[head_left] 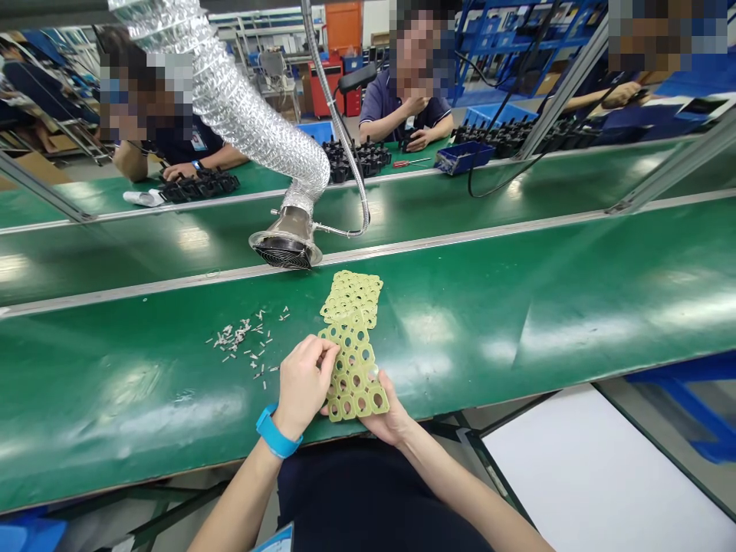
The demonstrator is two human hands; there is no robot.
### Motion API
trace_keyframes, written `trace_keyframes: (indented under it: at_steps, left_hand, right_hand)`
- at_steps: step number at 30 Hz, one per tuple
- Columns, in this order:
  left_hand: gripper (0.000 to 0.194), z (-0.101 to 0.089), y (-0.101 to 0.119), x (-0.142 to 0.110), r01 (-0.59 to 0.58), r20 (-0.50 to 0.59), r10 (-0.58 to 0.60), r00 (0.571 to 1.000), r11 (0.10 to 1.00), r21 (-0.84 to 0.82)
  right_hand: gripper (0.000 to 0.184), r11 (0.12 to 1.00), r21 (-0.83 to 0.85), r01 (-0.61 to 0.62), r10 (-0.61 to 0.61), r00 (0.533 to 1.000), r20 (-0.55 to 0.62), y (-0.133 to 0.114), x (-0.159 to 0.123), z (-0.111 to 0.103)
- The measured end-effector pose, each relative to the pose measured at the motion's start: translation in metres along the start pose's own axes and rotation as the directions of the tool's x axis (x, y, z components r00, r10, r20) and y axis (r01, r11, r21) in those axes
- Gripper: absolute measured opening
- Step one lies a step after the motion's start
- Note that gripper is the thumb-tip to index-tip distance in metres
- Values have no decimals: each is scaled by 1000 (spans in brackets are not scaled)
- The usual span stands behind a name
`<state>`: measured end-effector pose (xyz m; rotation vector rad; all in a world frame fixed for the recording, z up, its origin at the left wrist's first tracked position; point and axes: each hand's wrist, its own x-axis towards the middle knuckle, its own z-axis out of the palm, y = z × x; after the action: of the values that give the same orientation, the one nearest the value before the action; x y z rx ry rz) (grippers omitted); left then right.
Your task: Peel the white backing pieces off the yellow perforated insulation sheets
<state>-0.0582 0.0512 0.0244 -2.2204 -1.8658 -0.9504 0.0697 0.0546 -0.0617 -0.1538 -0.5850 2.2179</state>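
Observation:
My left hand [302, 386], with a blue wristband [278, 432] on its wrist, rests its fingertips on a yellow-green perforated sheet [353, 376] with round holes. My right hand [386, 410] grips the sheet's lower right edge from below, its thumb coming up through or over the sheet. Beyond the hands lies a second, similar sheet [352, 297], overlapping the held one on the green conveyor belt [437, 337]. Left of my left hand, a scatter of small metal pieces [240, 339] lies on the belt.
A silver flexible duct ends in a round fume nozzle [286, 249] above the belt. Beyond a metal rail, co-workers sit at a parallel belt with black plastic parts [356, 159], a red-handled screwdriver [411, 162] and a blue bin [464, 157]. A white board [592, 475] lies low at right.

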Motion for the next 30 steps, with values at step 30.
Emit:
trace_keyframes:
  at_steps: [30]
  left_hand:
    - [27,-1,3,-3,181,53,-174,983,949,-259]
  right_hand:
    - [75,999,-29,22,-21,998,63,-2,0,4]
